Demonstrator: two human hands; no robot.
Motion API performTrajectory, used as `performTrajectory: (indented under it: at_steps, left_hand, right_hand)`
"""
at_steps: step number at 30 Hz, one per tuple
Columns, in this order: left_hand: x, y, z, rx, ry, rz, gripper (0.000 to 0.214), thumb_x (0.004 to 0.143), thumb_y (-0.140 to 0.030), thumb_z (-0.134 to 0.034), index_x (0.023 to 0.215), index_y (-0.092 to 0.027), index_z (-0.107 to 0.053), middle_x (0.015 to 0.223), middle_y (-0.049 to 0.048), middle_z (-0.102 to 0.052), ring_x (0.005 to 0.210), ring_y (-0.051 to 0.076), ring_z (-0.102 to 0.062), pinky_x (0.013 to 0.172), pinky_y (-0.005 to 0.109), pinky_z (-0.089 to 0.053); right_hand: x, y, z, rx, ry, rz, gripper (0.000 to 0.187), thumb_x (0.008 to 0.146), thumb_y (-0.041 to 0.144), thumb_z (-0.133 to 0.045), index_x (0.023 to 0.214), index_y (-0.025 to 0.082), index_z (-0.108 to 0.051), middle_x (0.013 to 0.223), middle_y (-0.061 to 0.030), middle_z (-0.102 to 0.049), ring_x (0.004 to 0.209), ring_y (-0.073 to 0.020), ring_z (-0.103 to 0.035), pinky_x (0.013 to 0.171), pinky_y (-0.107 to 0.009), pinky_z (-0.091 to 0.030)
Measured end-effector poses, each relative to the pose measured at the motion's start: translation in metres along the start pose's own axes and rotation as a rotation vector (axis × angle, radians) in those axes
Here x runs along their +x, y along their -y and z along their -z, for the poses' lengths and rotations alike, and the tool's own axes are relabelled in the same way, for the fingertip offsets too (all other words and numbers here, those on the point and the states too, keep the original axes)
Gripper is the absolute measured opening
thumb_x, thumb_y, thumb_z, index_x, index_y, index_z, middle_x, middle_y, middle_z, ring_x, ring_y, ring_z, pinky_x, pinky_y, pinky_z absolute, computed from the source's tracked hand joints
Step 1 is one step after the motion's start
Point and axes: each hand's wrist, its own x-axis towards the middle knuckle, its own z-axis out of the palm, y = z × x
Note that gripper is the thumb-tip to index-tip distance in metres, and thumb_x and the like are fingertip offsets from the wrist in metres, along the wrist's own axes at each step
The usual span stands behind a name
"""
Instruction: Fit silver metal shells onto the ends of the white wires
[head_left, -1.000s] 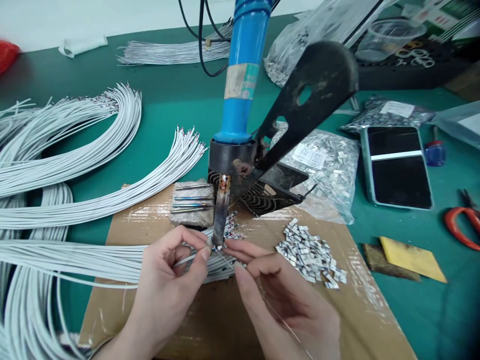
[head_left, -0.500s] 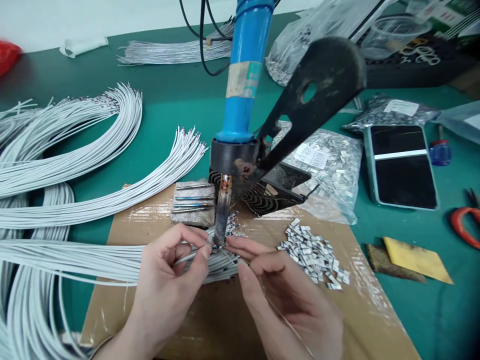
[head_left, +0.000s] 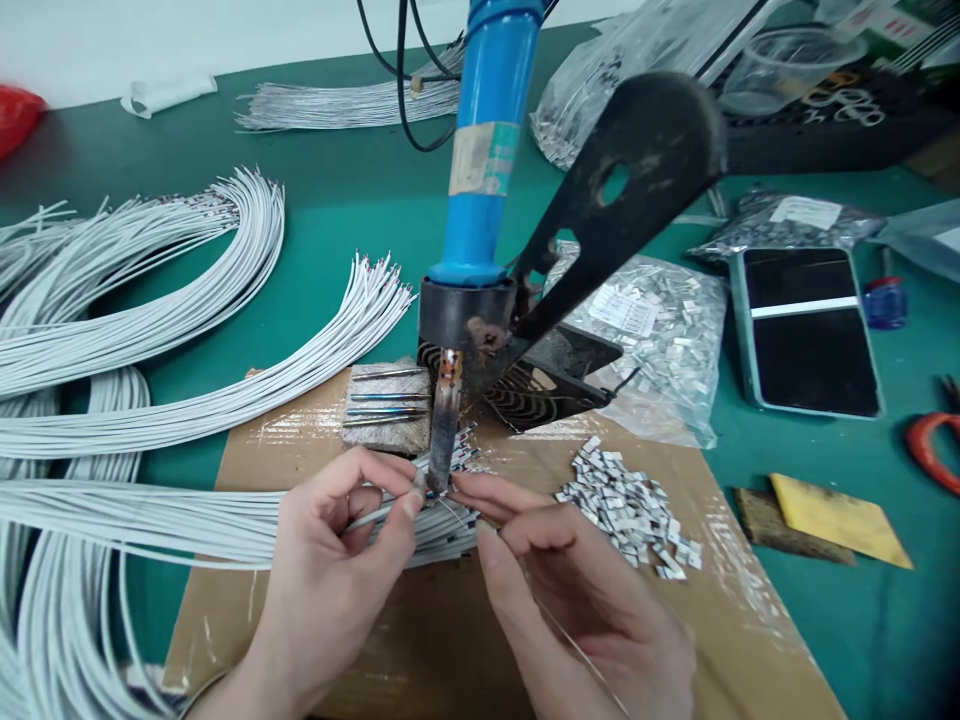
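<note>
A blue-handled soldering iron (head_left: 480,215), clamped in a black stand (head_left: 622,170), points down between my hands. My left hand (head_left: 337,560) pinches a white cable (head_left: 367,516), its end close beside the iron's tip. Thumb and fingers of my right hand (head_left: 592,590) close on a thin solder wire (head_left: 577,650), which trails down past the palm. The wire's front end reaches the tip area. The exact joint there is too small and partly covered by fingertips. Behind the hands, a bundle of white cables (head_left: 187,515) lies across the cardboard (head_left: 420,640).
Small silvery pieces (head_left: 630,510) lie heaped right of my hands. A block with metal rods (head_left: 386,405) and a black fan (head_left: 540,400) sit behind the iron. Rightward are a phone (head_left: 814,330), a yellow sponge (head_left: 840,520) and red-handled pliers (head_left: 934,450). More cable bundles (head_left: 150,290) fill the left.
Both hands stay almost in place at the iron's tip. My right hand's palm has shifted very slightly right; the rest of the scene shows only slight camera movement.
</note>
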Motion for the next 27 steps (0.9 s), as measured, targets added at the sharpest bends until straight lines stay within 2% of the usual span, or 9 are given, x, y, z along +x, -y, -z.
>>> performTrajectory:
  at_steps: [5, 17, 27]
  left_hand:
    - [-0.0013, -0.0017, 0.0015, 0.018, 0.012, 0.008, 0.016, 0.089, -0.012, -0.071, 0.075, -0.018, -0.071, 0.086, -0.001, -0.075, 0.068, 0.006, -0.066, 0.06, 0.009, -0.049]
    - [0.0007, -0.0021, 0.0018, 0.002, 0.006, -0.003, 0.016, 0.089, -0.012, -0.073, 0.075, -0.019, -0.072, 0.088, -0.0004, -0.077, 0.072, 0.007, -0.069, 0.063, 0.009, -0.051]
    - [-0.001, -0.0026, 0.002, 0.019, 0.007, -0.002, 0.015, 0.089, -0.012, -0.072, 0.076, -0.018, -0.072, 0.091, 0.0009, -0.076, 0.074, 0.009, -0.07, 0.064, 0.011, -0.052]
  right_hand:
    - [0.0002, 0.002, -0.0005, 0.019, -0.001, -0.024, 0.021, 0.092, 0.014, -0.069, 0.075, 0.025, -0.063, 0.111, -0.002, -0.082, 0.101, -0.0167, -0.079, 0.09, -0.022, -0.06]
    - [0.0009, 0.0021, 0.0002, 0.011, 0.004, -0.016, 0.02, 0.092, 0.015, -0.07, 0.074, 0.024, -0.063, 0.11, -0.0069, -0.083, 0.099, -0.0226, -0.08, 0.089, -0.03, -0.064]
    - [0.001, 0.0009, 0.0, 0.007, 0.007, -0.015, 0.019, 0.091, 0.016, -0.072, 0.076, 0.025, -0.064, 0.109, -0.0024, -0.082, 0.099, -0.0193, -0.079, 0.09, -0.027, -0.061]
